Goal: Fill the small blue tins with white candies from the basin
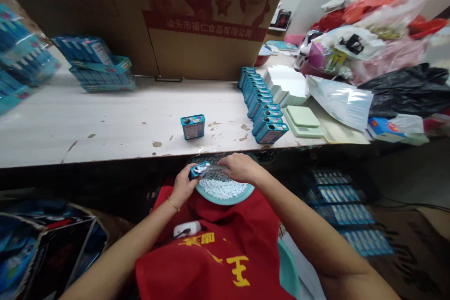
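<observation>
My left hand (183,187) grips a small blue tin (198,169), tilted, with pale pieces showing at its open top. In my right hand (239,168) is a metal scoop (215,168), its end at the tin's mouth; the exact shape of the scoop is hard to make out. Beneath both hands a turquoise basin (230,201) in the lap holds many small whitish candies (223,188). On the table just ahead stands a single upright blue tin (193,127). A row of similar blue tins (270,133) lines the right side, with dark openings on top.
A large cardboard box (207,51) stands at the table's back. Packed blue trays (101,68) sit at left. A pale green scale (304,122), stacked white cards (290,84) and plastic bags (404,89) lie at right. Filled cartons (346,213) are below the table's right side.
</observation>
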`<state>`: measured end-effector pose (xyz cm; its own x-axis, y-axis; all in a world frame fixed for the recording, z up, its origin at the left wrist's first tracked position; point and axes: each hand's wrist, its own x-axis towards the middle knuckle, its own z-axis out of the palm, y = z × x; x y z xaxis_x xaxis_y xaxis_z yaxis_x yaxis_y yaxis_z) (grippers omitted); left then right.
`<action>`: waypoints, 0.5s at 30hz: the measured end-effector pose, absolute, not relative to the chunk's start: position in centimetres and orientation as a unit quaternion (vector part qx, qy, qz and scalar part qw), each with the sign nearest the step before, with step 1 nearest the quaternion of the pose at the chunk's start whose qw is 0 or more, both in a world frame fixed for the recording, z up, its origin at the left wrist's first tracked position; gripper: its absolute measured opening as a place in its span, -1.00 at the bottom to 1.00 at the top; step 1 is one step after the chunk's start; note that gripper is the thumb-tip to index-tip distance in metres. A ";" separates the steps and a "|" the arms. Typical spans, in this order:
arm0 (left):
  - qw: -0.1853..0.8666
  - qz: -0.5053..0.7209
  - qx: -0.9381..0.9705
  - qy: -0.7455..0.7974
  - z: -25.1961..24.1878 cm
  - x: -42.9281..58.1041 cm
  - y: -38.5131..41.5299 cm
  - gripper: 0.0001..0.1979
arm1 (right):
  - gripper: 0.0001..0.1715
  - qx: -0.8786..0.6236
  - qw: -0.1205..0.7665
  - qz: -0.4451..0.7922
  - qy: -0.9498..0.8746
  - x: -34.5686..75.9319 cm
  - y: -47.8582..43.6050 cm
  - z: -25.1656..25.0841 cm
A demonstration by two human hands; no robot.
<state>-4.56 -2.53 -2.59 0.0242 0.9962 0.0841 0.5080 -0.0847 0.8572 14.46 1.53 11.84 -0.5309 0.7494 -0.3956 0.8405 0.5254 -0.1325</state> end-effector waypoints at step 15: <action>0.337 0.426 0.611 0.576 -2.4 -5.6 -3.6 -0.65 | -0.63 0.596 0.093 -0.229 0.764 21.5 0.0 0.6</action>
